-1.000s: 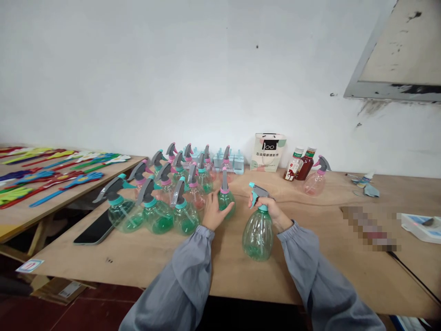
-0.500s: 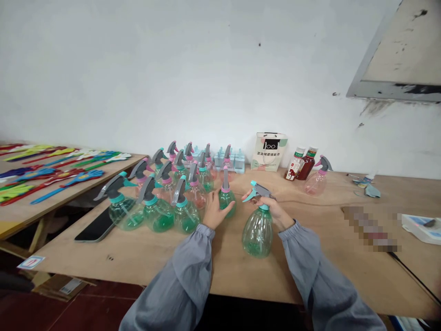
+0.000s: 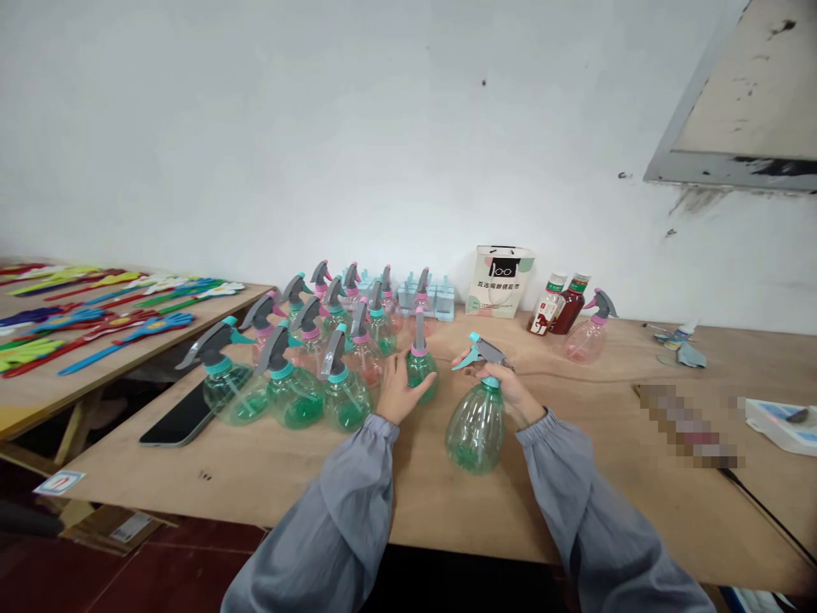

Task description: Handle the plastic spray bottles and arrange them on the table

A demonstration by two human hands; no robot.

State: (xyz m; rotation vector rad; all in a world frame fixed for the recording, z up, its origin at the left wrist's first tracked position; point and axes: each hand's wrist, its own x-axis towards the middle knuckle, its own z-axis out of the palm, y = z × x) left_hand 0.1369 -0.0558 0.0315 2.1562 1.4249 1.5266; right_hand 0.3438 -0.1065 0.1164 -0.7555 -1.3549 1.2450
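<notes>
My right hand (image 3: 504, 383) is wrapped round the neck of a clear green spray bottle (image 3: 476, 430) with a grey and teal trigger head. The bottle tilts slightly, its base low over or on the table. My left hand (image 3: 403, 387) rests against a green bottle with a pink collar (image 3: 419, 368), thumb and fingers around its near side. Left of that hand, several green and pink spray bottles stand in a group, among them a green one with a teal collar (image 3: 346, 400) nearest to my wrist.
A phone (image 3: 179, 417) lies left of the bottles. Behind are a paper bag (image 3: 499, 283), two sauce bottles (image 3: 557, 305) and a pink spray bottle (image 3: 585, 339). A cabled object (image 3: 686, 426) lies right. Colourful hand-shaped items (image 3: 128, 340) cover the left table.
The bottle in my right hand has tilted a little, its base shifting slightly left. My left hand stays at the pink-collared green bottle.
</notes>
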